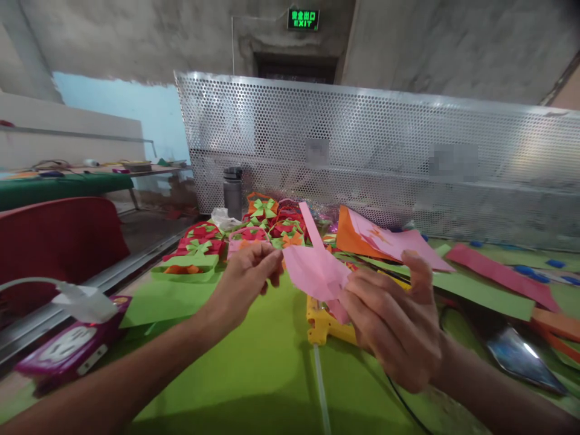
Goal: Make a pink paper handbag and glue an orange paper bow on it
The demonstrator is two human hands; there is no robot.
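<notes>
two hands working a folded pink paper piece above the green table

the left hand is pinching the edge of the pink paper piece between thumb and fingertips, while the right hand is gripping its lower corner with curled fingers; the piece is hanging over a yellow tool, with finished paper bows lying behind.

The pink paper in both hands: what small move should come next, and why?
Probably the left hand should pull its pinched edge gently outward to flatten the pink paper. Both hands hold it in the air above the table; the right hand grips its lower right part, and its narrow strip sticks up loose.
</notes>
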